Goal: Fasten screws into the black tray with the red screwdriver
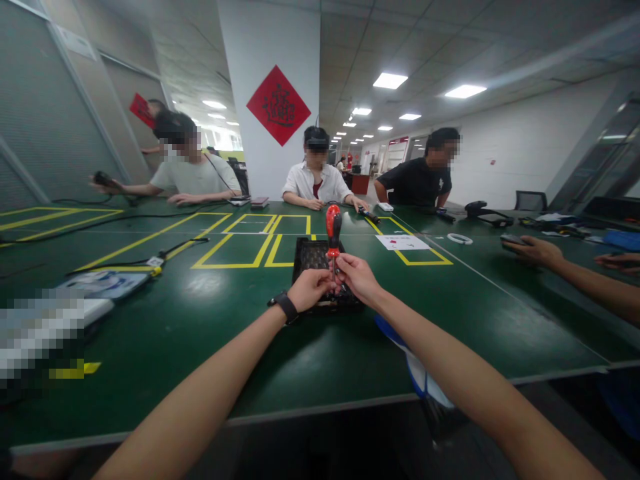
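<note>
A screwdriver (333,230) with a red and black handle stands upright, handle up, in front of me. My right hand (359,279) is closed around its shaft just below the handle. My left hand (314,288), with a dark band on the wrist, is pinched closed beside the lower shaft; what its fingertips hold is hidden. Beneath both hands lies a black open tray (304,257) with a patterned inside. Its contents are mostly covered by my hands, and the screwdriver's tip cannot be made out.
Yellow tape outlines (227,266) mark the green table (200,353). A white paper sheet (403,243) lies ahead to the right, a blue and white object (417,373) under my right forearm. Cables run left. Several people sit opposite; another person's hand (537,252) holds a dark device at right.
</note>
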`<state>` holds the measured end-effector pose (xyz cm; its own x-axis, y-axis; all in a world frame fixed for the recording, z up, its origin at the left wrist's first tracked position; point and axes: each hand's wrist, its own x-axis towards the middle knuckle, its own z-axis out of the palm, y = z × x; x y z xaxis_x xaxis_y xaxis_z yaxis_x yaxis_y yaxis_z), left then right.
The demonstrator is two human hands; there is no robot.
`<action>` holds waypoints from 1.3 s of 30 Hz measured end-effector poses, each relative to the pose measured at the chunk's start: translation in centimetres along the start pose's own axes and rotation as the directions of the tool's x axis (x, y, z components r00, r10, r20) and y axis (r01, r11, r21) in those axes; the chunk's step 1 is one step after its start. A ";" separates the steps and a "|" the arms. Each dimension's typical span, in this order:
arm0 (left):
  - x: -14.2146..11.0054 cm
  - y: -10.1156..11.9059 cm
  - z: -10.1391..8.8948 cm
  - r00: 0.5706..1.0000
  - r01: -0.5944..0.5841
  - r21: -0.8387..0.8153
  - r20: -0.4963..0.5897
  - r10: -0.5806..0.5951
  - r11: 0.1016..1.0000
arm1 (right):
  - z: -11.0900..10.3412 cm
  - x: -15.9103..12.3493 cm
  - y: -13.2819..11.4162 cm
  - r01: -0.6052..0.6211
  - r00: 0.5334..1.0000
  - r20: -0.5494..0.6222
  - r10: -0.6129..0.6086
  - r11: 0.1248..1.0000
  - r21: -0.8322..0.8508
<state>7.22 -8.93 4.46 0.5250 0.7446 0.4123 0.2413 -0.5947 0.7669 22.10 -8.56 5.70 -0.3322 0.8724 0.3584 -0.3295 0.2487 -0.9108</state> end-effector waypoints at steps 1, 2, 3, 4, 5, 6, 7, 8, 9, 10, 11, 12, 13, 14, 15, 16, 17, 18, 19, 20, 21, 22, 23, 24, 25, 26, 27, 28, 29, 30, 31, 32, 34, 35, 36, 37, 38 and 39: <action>0.0 0.0 0.0 1.000 -0.001 0.011 -0.003 0.001 1.000 | -0.1 0.0 -0.1 -0.004 1.000 0.016 0.004 1.000 0.011; 0.0 0.0 0.0 1.000 -0.002 0.020 -0.006 0.002 1.000 | -0.1 0.0 -0.1 -0.006 1.000 0.031 0.005 1.000 0.016; 0.0 0.0 0.0 1.000 -0.003 0.025 -0.004 0.003 1.000 | -0.2 0.0 -0.1 -0.004 0.999 0.043 0.004 1.000 0.015; 0.0 0.0 0.0 1.000 -0.004 0.022 0.004 0.004 1.000 | -0.3 0.1 -0.1 -0.003 0.998 0.055 0.002 1.000 0.010; 0.0 0.1 0.0 1.000 -0.005 0.010 0.016 0.005 1.000 | -0.4 0.1 -0.1 -0.003 0.998 0.070 0.003 1.000 0.005; 0.0 0.1 0.0 1.000 -0.005 -0.010 0.029 0.005 1.000 | -0.5 0.1 -0.1 -0.007 0.996 0.086 0.007 1.000 0.001; 0.0 0.2 0.0 0.999 -0.002 -0.037 0.044 0.004 0.999 | -0.6 0.1 -0.1 -0.009 0.995 0.098 0.009 1.000 0.003; 0.0 0.3 0.0 0.998 0.004 -0.067 0.056 0.000 0.998 | -0.7 0.2 0.0 -0.010 0.994 0.106 0.009 1.000 0.009; 0.0 0.3 0.1 0.998 0.012 -0.096 0.063 -0.006 0.995 | -0.8 0.2 0.0 -0.009 0.994 0.110 0.007 1.000 0.018; 0.0 0.4 0.1 0.998 0.022 -0.122 0.064 -0.014 0.992 | -0.9 0.2 0.0 -0.004 0.994 0.108 0.001 1.000 0.028; 0.0 0.4 0.1 0.998 0.031 -0.143 0.059 -0.023 0.989 | -1.0 0.3 0.1 0.001 0.995 0.100 -0.005 0.999 0.037; 0.0 0.4 0.1 0.998 0.039 -0.157 0.047 -0.032 0.987 | -1.0 0.3 0.1 0.005 0.996 0.090 -0.009 0.999 0.045; 0.0 0.4 0.1 0.999 0.044 -0.167 0.032 -0.039 0.985 | -1.0 0.3 0.1 0.007 0.997 0.076 -0.011 0.999 0.052; 0.0 0.3 0.1 0.999 0.045 -0.173 0.013 -0.043 0.984 | -0.9 0.4 0.2 0.004 0.998 0.062 -0.008 0.998 0.058; 0.0 0.3 0.1 0.999 0.045 -0.173 -0.002 -0.046 0.984 | -0.9 0.4 0.2 0.001 0.999 0.046 -0.004 0.998 0.065; 0.0 0.2 0.1 0.999 0.043 -0.169 -0.015 -0.046 0.985 | -0.8 0.4 0.3 -0.003 1.000 0.031 0.001 0.997 0.072; 0.0 0.1 0.1 0.999 0.039 -0.161 -0.024 -0.044 0.986 | -0.8 0.4 0.3 -0.006 1.000 0.018 0.005 0.997 0.080; 0.0 0.1 0.1 0.999 0.037 -0.154 -0.029 -0.042 0.987 | -0.7 0.4 0.4 -0.007 1.000 0.007 0.007 0.996 0.088; 0.0 0.0 0.1 0.999 0.037 -0.149 -0.034 -0.043 0.988 | -0.7 0.4 0.4 -0.008 1.000 0.000 0.008 0.995 0.095; 0.0 -0.1 0.0 0.998 0.040 -0.148 -0.037 -0.046 0.988 | -0.6 0.3 0.4 -0.008 1.000 -0.005 0.008 0.995 0.099; 0.0 -0.1 0.0 0.998 0.045 -0.150 -0.039 -0.051 0.988 | -0.6 0.3 0.4 -0.010 1.000 -0.008 0.011 0.995 0.102; 0.0 -0.1 0.0 0.998 0.049 -0.153 -0.039 -0.056 0.987 | -0.6 0.3 0.4 -0.013 1.000 -0.012 0.014 0.995 0.101; -0.1 -0.1 0.0 0.997 0.054 -0.157 -0.039 -0.061 0.986 | -0.6 0.3 0.4 -0.016 1.000 -0.016 0.018 0.995 0.097; -0.1 0.0 0.0 0.997 0.058 -0.161 -0.039 -0.065 0.985 | -0.6 0.2 0.4 -0.019 1.000 -0.021 0.021 0.996 0.090; -0.1 0.0 0.0 0.997 0.061 -0.162 -0.037 -0.068 0.985 | -0.6 0.2 0.3 -0.022 0.999 -0.023 0.024 0.996 0.081; -0.1 0.0 0.0 0.997 0.063 -0.163 -0.036 -0.070 0.985 | -0.7 0.2 0.3 -0.026 0.999 -0.021 0.027 0.997 0.071; -0.1 0.1 0.0 0.997 0.067 -0.162 -0.035 -0.073 0.985 | -0.7 0.2 0.3 -0.027 0.999 -0.015 0.028 0.998 0.061; -0.1 0.1 0.0 0.996 0.070 -0.159 -0.038 -0.076 0.985 | -0.7 0.2 0.2 -0.026 1.000 -0.006 0.026 0.998 0.053; -0.1 0.1 0.0 0.996 0.072 -0.154 -0.042 -0.079 0.985 | -0.7 0.2 0.2 -0.023 1.000 0.006 0.023 0.999 0.049; 0.0 0.1 -0.1 0.996 0.073 -0.146 -0.045 -0.081 0.987 | -0.6 0.1 0.1 -0.018 1.000 0.019 0.018 0.999 0.047; 0.0 0.1 -0.1 0.996 0.073 -0.133 -0.049 -0.080 0.988 | -0.6 0.1 0.1 -0.012 0.999 0.030 0.010 0.999 0.045; 0.0 0.1 -0.2 0.995 0.071 -0.115 -0.054 -0.078 0.991 | -0.6 0.1 0.1 -0.002 0.999 0.036 0.001 0.999 0.040; 0.1 0.2 -0.4 0.995 0.062 -0.053 -0.070 -0.066 0.997 | -0.6 0.1 0.1 0.017 0.999 0.034 -0.018 1.000 0.012; 0.1 0.2 -0.5 0.995 0.057 -0.015 -0.075 -0.058 0.998 | -0.6 0.1 0.1 0.026 0.999 0.025 -0.026 1.000 -0.008; 0.1 0.3 -0.6 0.996 0.051 0.018 -0.079 -0.049 0.999 | -0.6 0.1 0.1 0.035 0.999 0.012 -0.035 0.999 -0.029; 0.1 0.4 -0.7 0.996 0.047 0.040 -0.079 -0.043 0.998 | -0.5 0.1 0.1 0.039 0.999 -0.001 -0.039 0.998 -0.046; 0.1 0.5 -0.7 0.996 0.046 0.048 -0.075 -0.042 0.998 | -0.5 0.1 0.1 0.040 0.999 -0.013 -0.041 0.997 -0.059; 0.1 0.5 -0.8 0.997 0.047 0.042 -0.069 -0.044 0.998 | -0.5 0.1 0.1 0.040 0.999 -0.028 -0.042 0.997 -0.066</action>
<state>6.78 -8.96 5.28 0.4564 0.7892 0.4109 0.2996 -0.5711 0.7643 22.45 -8.22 5.56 -0.2930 0.8729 0.3901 -0.2834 0.3104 -0.9074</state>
